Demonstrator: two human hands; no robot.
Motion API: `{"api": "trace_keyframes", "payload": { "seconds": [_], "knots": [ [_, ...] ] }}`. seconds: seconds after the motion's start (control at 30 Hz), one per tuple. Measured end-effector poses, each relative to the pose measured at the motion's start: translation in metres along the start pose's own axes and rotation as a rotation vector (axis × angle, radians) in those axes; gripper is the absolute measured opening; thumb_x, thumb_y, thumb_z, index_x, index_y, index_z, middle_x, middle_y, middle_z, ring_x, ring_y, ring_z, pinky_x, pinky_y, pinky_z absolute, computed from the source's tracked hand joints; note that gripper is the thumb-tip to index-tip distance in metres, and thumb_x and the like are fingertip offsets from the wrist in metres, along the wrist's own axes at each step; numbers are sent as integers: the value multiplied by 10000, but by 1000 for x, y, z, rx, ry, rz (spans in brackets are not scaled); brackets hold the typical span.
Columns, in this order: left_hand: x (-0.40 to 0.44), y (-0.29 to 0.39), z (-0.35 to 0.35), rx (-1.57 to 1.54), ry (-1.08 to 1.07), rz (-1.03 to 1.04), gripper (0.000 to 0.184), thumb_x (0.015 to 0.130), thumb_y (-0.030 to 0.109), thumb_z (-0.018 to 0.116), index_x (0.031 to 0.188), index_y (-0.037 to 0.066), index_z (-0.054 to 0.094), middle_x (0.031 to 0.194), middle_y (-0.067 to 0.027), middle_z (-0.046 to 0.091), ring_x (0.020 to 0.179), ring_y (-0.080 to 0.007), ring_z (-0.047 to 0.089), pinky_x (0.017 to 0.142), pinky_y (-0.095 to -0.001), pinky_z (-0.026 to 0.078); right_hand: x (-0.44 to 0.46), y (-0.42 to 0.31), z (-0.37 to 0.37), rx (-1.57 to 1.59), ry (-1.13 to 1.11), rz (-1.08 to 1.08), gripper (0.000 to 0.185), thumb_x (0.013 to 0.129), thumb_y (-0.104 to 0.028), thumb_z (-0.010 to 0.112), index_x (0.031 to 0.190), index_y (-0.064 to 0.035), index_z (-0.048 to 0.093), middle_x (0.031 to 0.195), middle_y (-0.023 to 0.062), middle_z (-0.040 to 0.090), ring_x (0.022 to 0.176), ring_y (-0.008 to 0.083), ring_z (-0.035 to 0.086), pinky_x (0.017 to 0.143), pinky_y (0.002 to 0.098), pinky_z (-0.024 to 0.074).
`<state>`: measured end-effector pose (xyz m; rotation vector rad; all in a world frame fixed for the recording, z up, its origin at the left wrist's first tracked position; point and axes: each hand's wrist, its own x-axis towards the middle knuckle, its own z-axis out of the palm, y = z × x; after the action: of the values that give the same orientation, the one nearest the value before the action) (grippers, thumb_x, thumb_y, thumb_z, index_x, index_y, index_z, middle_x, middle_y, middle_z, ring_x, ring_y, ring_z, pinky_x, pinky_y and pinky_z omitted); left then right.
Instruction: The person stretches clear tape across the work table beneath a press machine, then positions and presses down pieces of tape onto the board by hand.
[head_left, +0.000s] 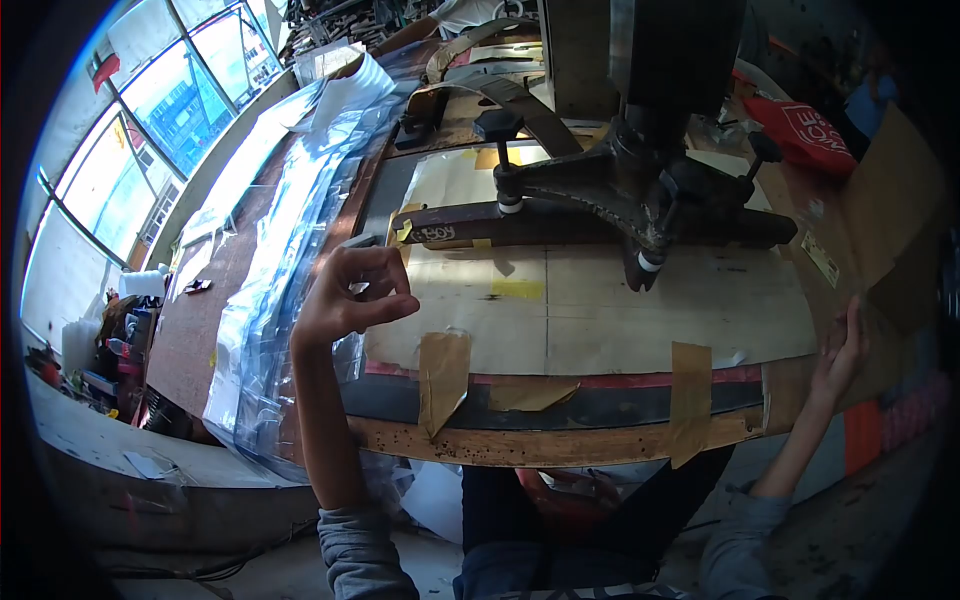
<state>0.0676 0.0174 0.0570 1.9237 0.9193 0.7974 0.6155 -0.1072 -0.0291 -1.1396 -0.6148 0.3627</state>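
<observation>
Your left hand [357,292] curls its fingers narrowly toward the thumb by the left edge of the pale, flat, tape-patched board [620,330], any grip impossible to tell, while your right hand [843,350] extends its fingers near the brown folded cardboard sheet [890,220], and the long dark bar [560,232] lies across the board under the black metal press head [600,175].

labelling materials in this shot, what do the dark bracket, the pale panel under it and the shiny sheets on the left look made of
Dark bracket: probably cast metal, with a worn, dull sheen along its arms.
Pale panel: perhaps thin wood or card; its matte cream face leaves it open.
Shiny sheets: likely clear plastic film, going by the glare and wrinkles.
</observation>
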Motion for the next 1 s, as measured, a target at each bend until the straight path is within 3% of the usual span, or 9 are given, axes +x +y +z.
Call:
{"api": "trace_keyframes", "payload": {
  "seconds": [0.17,0.47,0.6,0.9,1.0],
  "knots": [
    [1,-1,-8,100,-176,72,150,669,132,791,735,38,694,591,38,576,456,-7,316,440,-228,184,0,1,6,-1,68,-47,193,848,-260,675,828,-75,625,708,-27,528,525,18,422,420,207,245],
    [1,1,-2,105,-105,36,170,655,141,761,783,39,719,617,15,601,448,-17,317,440,-242,194,2,3,2,-42,36,-51,194,850,-261,677,831,-74,629,688,-33,528,489,2,384,420,202,246],
    [1,0,-3,116,-108,25,162,666,155,743,746,24,691,591,20,561,455,-18,340,443,-237,204,1,2,7,-54,59,-71,203,853,-266,674,801,-78,621,668,-43,520,465,-13,347,419,202,244],
    [-1,5,-3,108,-106,-5,210,663,182,760,657,37,608,582,28,521,470,-15,367,444,-216,209,4,6,-1,-48,36,-32,232,851,-298,672,785,-82,619,685,-46,528,547,-8,416,430,193,223],
    [-1,4,-1,108,-132,10,209,669,173,763,654,39,603,583,35,519,469,-13,365,442,-217,211,0,-5,3,-399,-24,-109,296,857,-355,650,888,-61,633,695,-16,558,612,84,531,489,233,355]
  ]
}}
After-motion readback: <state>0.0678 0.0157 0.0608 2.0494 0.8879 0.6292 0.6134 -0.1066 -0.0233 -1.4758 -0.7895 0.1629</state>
